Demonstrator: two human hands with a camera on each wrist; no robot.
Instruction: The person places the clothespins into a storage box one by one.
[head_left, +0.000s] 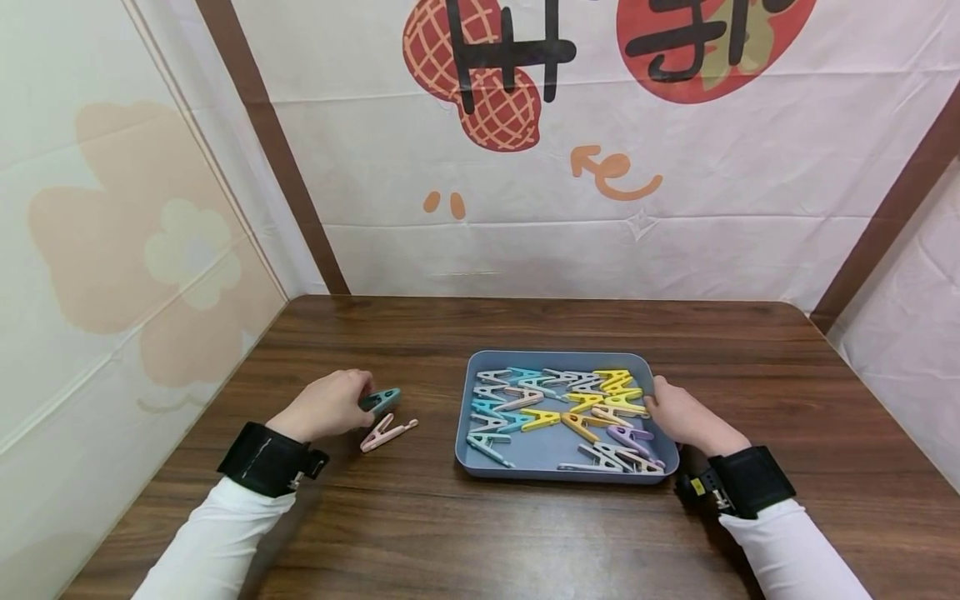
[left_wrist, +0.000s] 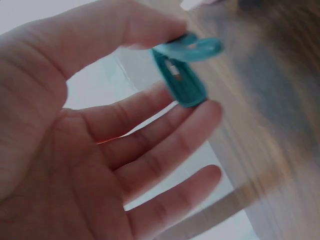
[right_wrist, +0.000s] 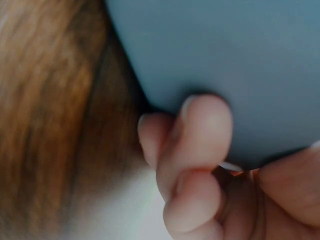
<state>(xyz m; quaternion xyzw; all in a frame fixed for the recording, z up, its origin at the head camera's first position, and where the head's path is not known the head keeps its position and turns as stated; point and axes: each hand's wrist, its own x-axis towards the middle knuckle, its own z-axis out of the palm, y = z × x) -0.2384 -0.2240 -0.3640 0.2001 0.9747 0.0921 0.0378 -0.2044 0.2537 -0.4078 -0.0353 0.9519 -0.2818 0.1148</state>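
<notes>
Between thumb and fingertips my left hand pinches a teal clothespin just above the table's left part. The left wrist view shows the same teal clothespin under the thumb, the other fingers spread below. A pale pink clothespin lies on the wood beside that hand. My right hand grips the right side of a blue-grey tray. Close up in the right wrist view, fingers curl against the tray wall. Many clothespins in teal, yellow, white, purple and pink lie in the tray.
The brown wooden table carries the tray right of its middle. A white printed cloth hangs behind the table's back edge. Another cloth wall runs along the left side. Both wrists wear black straps.
</notes>
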